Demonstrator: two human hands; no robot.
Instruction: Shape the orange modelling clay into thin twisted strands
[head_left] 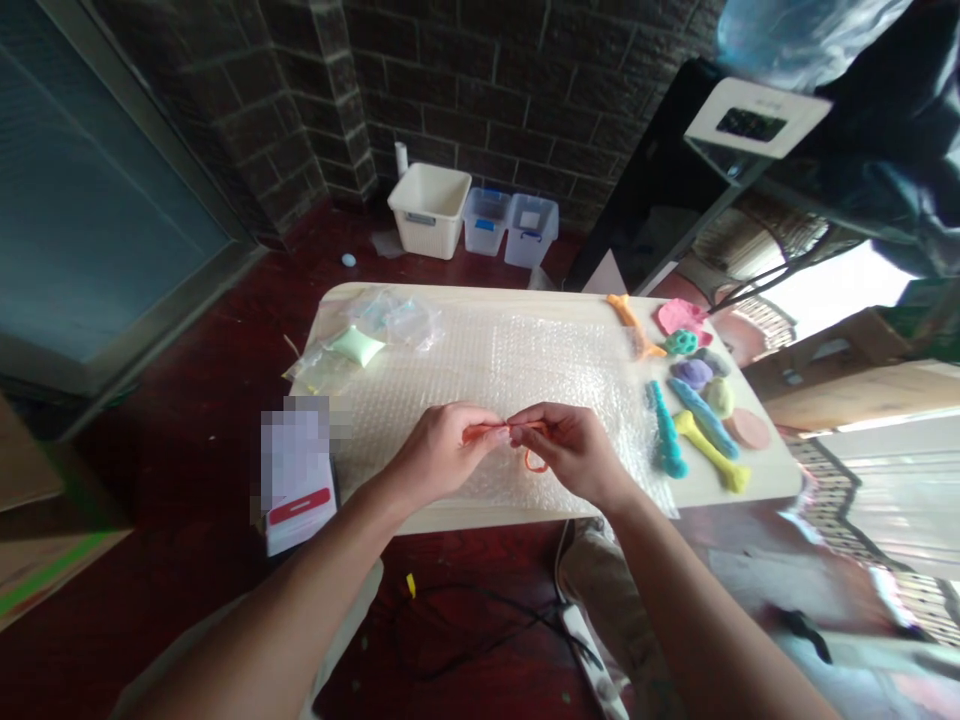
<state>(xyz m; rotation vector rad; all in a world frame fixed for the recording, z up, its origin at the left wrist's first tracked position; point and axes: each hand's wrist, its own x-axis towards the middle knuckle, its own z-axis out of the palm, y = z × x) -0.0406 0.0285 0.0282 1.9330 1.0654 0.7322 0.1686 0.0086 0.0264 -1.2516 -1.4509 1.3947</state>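
Observation:
My left hand [452, 447] and my right hand [566, 445] meet fingertip to fingertip above the middle of the table. Both are closed in a pinch on a thin orange strip [486, 431]. A small orange loop [535, 462] hangs just under my right fingers; I cannot tell whether it belongs to the same strip. Beneath the hands lies a sheet of bubble wrap [559, 370]. Fingers hide part of the strip.
Colourful clay-like pieces sit at the table's right, among them a yellow bone shape [712, 455], an orange one [632, 325] and a pink piece [681, 318]. At left lie a pale green packet [358, 345] and clear plastic bags [401, 318]. Bins [429, 215] stand beyond.

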